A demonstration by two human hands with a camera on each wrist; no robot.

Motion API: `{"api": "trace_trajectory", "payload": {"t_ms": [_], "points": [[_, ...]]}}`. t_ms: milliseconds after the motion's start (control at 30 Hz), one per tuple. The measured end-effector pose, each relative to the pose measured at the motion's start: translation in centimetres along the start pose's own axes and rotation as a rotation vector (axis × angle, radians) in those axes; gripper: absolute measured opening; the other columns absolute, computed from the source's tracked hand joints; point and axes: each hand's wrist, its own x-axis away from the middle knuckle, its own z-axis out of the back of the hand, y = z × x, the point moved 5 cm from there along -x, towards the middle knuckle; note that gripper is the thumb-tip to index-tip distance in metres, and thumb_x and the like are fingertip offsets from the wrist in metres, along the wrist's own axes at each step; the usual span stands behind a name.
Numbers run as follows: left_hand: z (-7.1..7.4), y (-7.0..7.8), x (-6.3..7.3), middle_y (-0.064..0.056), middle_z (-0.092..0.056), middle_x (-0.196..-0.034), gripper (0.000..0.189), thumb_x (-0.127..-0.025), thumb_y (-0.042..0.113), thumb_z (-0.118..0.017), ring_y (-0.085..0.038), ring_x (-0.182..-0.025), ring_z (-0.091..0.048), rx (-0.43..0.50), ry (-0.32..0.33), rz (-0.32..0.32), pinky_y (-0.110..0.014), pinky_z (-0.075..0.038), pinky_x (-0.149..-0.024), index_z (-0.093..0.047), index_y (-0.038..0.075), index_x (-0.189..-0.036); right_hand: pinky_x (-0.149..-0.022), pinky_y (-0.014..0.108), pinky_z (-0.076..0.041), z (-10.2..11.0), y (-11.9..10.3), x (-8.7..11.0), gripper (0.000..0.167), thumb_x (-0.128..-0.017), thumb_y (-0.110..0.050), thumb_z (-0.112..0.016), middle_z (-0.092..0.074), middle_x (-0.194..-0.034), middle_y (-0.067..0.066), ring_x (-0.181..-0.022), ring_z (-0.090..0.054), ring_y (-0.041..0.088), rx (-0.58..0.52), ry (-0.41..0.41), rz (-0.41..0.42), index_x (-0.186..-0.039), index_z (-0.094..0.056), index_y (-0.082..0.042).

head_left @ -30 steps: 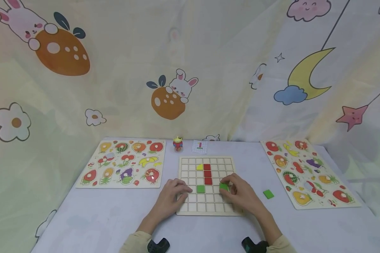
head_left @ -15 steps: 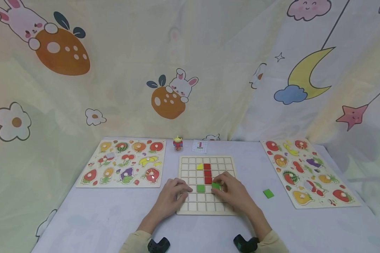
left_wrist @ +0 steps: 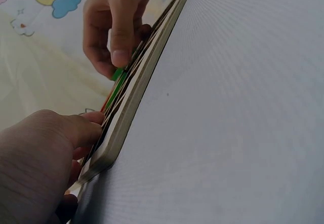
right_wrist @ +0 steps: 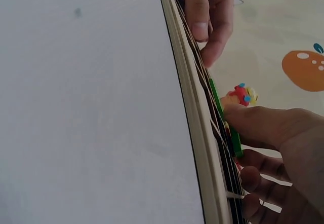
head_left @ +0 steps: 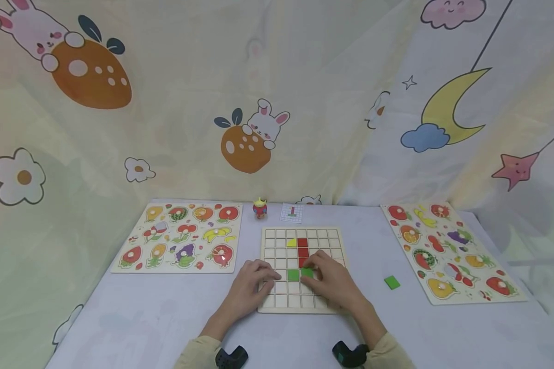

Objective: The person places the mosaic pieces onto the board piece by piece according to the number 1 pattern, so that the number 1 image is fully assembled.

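The gridded wooden board (head_left: 274, 302) lies in the middle of the table in the head view. My right hand (head_left: 332, 279) pinches a green square tile (head_left: 307, 271) between thumb and fingers, low over the grid; in the right wrist view this tile (right_wrist: 236, 143) is tilted. Just left of it, another green tile (head_left: 293, 275) lies in a cell. Several red tiles (head_left: 302, 248) form a column above, beside a yellow piece (head_left: 292, 243). My left hand (head_left: 251, 284) rests on the board's left edge, fingers loosely bent, as the left wrist view also shows (left_wrist: 45, 153).
A loose green tile (head_left: 392, 282) lies right of the board. Fruit puzzle boards lie at the left (head_left: 166, 266) and right (head_left: 436, 256). Behind the grid stand a small toy figure (head_left: 260, 209) and a pattern card (head_left: 291, 213). A printed curtain (head_left: 175, 128) hangs behind the table.
My right hand has moved left over the board with the green tile, from the right columns to beside the other green tile. The left hand has stayed in place.
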Motion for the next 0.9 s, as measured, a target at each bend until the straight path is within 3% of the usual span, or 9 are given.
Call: {"api": "trace_trajectory", "payload": {"t_ms": [533, 700, 900], "points": [[0.0, 0.0, -0.1, 0.015, -0.056, -0.106, 0.018, -0.087, 0.019, -0.066, -0.005, -0.096, -0.043, -0.01, 0.001, -0.018, -0.028, -0.04, -0.079, -0.07, 0.032, -0.099, -0.058, 0.019, -0.036, -0.3, -0.3, -0.1, 0.025, -0.076, -0.034, -0.078, -0.054, -0.093, -0.011, -0.068, -0.043, 0.005, 0.032, 0.009, -0.02, -0.096, -0.066, -0.025], [-0.2, -0.1, -0.1, 0.016, -0.056, -0.105, 0.018, -0.087, 0.019, -0.067, -0.004, -0.096, -0.043, -0.003, -0.007, 0.002, -0.028, -0.04, -0.08, -0.07, 0.033, -0.098, -0.061, 0.02, -0.038, 0.1, 0.2, 0.2, 0.024, -0.079, -0.034, -0.075, -0.054, -0.093, -0.012, -0.071, -0.045, 0.006, -0.016, -0.013, -0.042, -0.1, -0.065, -0.026], [-0.1, -0.1, -0.1, 0.015, -0.057, -0.105, 0.018, -0.086, 0.018, -0.067, -0.004, -0.095, -0.044, -0.005, 0.002, -0.013, -0.027, -0.04, -0.079, -0.07, 0.032, -0.098, -0.062, 0.02, -0.041, 1.6, 1.8, 0.6, 0.016, -0.085, -0.026, -0.07, -0.052, -0.088, -0.012, -0.073, -0.047, 0.009, -0.1, 0.023, -0.072, -0.1, -0.065, -0.022]]}}
